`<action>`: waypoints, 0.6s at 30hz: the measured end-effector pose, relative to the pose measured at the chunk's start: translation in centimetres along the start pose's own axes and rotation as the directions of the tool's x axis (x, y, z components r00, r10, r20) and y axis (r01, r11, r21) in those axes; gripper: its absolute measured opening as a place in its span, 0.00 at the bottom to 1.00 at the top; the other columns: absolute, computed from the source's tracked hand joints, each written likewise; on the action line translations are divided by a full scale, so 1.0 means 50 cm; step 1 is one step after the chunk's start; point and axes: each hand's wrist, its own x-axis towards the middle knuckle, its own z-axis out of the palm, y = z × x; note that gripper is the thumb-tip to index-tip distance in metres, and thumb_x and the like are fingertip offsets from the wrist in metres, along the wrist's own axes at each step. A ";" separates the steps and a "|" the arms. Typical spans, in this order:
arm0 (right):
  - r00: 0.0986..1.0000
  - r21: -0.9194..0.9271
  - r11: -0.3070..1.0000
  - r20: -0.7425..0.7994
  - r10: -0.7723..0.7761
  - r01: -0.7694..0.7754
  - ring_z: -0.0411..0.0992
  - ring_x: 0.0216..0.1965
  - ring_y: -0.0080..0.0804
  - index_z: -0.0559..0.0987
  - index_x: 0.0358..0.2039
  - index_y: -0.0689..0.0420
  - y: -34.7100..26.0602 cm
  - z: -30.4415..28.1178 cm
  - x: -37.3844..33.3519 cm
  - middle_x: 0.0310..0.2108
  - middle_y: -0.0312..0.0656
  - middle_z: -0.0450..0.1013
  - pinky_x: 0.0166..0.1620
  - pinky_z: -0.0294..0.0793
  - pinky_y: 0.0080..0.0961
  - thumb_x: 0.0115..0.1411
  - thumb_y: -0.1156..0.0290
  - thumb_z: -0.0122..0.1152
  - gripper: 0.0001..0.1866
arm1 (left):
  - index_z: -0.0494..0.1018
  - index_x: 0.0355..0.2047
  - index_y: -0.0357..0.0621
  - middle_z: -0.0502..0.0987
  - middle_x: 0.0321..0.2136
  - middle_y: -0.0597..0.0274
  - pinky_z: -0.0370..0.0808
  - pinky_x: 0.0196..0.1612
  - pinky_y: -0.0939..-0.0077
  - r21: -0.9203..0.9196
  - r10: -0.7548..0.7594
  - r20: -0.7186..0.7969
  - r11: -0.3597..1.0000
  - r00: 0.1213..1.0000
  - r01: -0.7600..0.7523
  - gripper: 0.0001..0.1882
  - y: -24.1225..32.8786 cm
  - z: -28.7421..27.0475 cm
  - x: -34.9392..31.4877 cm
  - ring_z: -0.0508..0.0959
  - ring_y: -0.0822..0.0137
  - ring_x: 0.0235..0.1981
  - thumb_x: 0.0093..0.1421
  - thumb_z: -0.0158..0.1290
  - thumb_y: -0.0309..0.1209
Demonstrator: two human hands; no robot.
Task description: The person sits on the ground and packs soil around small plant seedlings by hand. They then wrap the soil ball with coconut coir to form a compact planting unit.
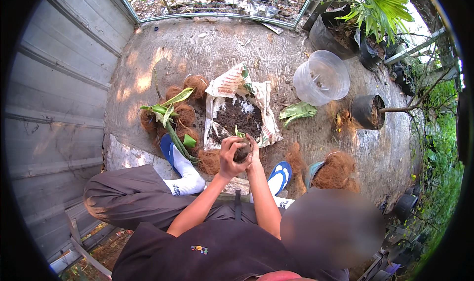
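Both my hands are cupped around a dark, round ball of soil or fibre [242, 154] with a small green leafy sprig [239, 132] at its top. My left hand [229, 158] curls its fingers over the near-left side, and my right hand [255, 153] wraps the right side. They are held over the near edge of an opened, creased white sack [228, 86], on which dark soil [242, 117] is spread. Brown coconut-fibre balls [197, 85] lie to the left. Among them rests a plant with long green leaves [169, 114].
Right of the sack are a folded green piece [298, 112], a clear plastic tub [322, 77] and a black pot [368, 112] lying with a woody stem. Loose brown fibre [336, 171] is by my right foot. A metal wall [59, 98] stands left, a wire-mesh gate [222, 4] ahead.
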 end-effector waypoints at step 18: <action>0.985 -0.015 1.000 -0.168 -0.022 0.019 0.74 0.58 0.48 0.77 0.58 0.48 -0.038 0.061 -0.069 0.58 0.42 0.76 0.58 0.76 0.56 0.70 0.47 0.47 0.25 | 0.72 0.60 0.43 0.65 0.66 0.51 0.66 0.70 0.56 -0.109 -0.135 0.615 0.961 0.777 0.253 0.39 -0.015 -0.054 0.070 0.65 0.49 0.69 0.46 0.72 0.29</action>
